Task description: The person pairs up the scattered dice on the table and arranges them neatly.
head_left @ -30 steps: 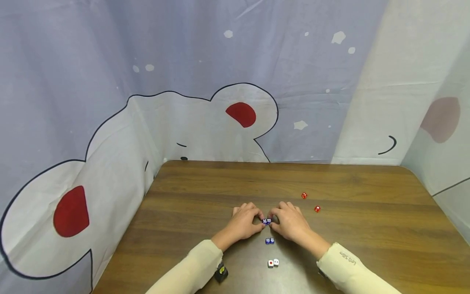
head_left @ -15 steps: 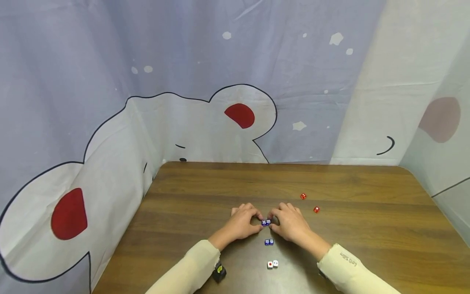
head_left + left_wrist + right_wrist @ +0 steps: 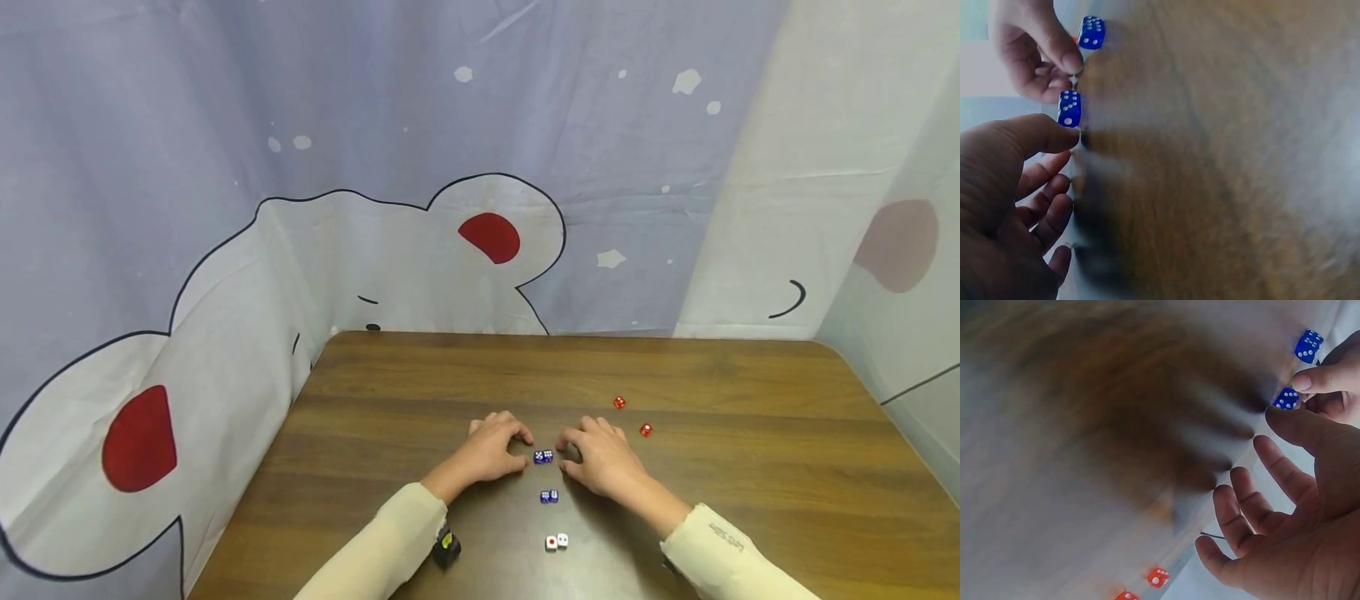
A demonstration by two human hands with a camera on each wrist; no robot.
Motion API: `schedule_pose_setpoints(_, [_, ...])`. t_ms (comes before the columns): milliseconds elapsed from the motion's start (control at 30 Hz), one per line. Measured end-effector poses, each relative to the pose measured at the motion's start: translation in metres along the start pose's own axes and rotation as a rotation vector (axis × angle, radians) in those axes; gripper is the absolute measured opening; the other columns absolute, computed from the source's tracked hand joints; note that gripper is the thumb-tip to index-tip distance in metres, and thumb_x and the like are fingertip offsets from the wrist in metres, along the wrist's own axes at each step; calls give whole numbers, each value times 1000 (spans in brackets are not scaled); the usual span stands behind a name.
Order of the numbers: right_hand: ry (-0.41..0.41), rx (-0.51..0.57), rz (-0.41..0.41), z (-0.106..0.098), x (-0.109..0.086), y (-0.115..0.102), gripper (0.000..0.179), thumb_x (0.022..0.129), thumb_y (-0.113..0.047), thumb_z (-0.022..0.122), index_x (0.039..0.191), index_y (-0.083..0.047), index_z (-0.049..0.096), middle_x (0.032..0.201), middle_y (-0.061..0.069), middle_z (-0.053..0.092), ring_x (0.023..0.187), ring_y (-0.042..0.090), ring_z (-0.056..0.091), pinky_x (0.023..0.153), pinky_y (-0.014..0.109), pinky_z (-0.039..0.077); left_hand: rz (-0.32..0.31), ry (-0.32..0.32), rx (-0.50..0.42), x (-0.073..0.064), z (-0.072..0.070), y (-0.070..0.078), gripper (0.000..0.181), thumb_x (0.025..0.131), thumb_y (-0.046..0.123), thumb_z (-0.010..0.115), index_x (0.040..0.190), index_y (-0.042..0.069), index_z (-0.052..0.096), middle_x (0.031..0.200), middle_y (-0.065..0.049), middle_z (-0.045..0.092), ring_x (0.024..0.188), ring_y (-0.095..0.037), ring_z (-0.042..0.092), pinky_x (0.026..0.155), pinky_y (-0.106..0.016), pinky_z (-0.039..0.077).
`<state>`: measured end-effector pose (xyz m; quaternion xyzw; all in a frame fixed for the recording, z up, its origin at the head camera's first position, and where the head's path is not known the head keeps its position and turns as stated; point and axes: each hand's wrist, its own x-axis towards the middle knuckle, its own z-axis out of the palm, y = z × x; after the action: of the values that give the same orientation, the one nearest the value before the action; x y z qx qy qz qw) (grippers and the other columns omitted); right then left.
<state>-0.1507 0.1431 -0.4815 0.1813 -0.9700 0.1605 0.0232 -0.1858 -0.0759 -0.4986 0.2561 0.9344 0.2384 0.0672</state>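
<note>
Two blue dice (image 3: pixel 538 457) with white pips sit side by side on the table, between the hands. The left hand (image 3: pixel 491 447) is just left of them, fingers loosely bent, thumb and forefinger apart, holding nothing. On the other side the right hand (image 3: pixel 603 456) rests with its fingers spread at the tabletop, a small gap from the dice. Nearer the person, another pair of blue dice (image 3: pixel 545 497) lies in line with the first. In the left wrist view a blue die (image 3: pixel 1069 109) shows beyond the left thumb; the right wrist view shows a blue die (image 3: pixel 1286 399) past the right thumb.
Two white dice (image 3: pixel 551 543) stand together closest to the person. Two red dice (image 3: pixel 619 402) lie apart, beyond the right hand. A black device (image 3: pixel 447 547) hangs under the left wrist. Patterned curtains (image 3: pixel 420 267) border the brown wooden table (image 3: pixel 420 367) at the back and sides.
Both hands have let go of the far pair of blue dice and drawn apart, left hand leftward and right hand rightward. The dice stay side by side.
</note>
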Motion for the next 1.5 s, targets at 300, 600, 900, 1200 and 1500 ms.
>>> schedule_pose_setpoints(300, [14, 4, 35, -11, -9, 13, 20, 82, -25, 83, 98, -21, 72, 100, 2, 62, 93, 24, 54, 85, 49, 44, -31, 26, -2, 11, -3, -9, 20, 86, 25, 77, 105, 21, 72, 104, 7, 59, 102, -14, 52, 88, -40, 31])
schedule_pose_setpoints(600, [78, 67, 86, -27, -18, 32, 27, 81, -21, 82, 106, -16, 72, 107, 6, 64, 100, 29, 55, 90, 54, 43, -70, 14, -16, 23, -4, -8, 19, 88, 28, 77, 106, 22, 71, 106, 7, 59, 104, -14, 52, 90, -41, 31])
schedule_pose_setpoints(900, [131, 98, 130, -35, -26, 54, 33, 84, -19, 80, 115, -11, 71, 109, 11, 63, 101, 32, 55, 87, 56, 42, -87, 8, -9, 32, -4, -6, 19, 90, 30, 76, 107, 23, 71, 109, 7, 59, 104, -14, 51, 91, -42, 30])
schedule_pose_setpoints(1200, [159, 134, 153, -34, -31, 79, 35, 85, -17, 79, 117, -9, 70, 104, 12, 62, 101, 36, 56, 87, 57, 41, -80, 20, 13, 42, -3, -1, 19, 88, 31, 78, 105, 24, 71, 106, 9, 59, 104, -14, 51, 90, -42, 32])
schedule_pose_setpoints(1500, [159, 133, 155, -30, -34, 98, 35, 85, -19, 80, 116, -7, 71, 108, 17, 64, 101, 41, 58, 84, 57, 44, -83, 20, 47, 52, 2, 5, 19, 88, 33, 77, 105, 26, 71, 107, 10, 59, 104, -13, 51, 88, -39, 32])
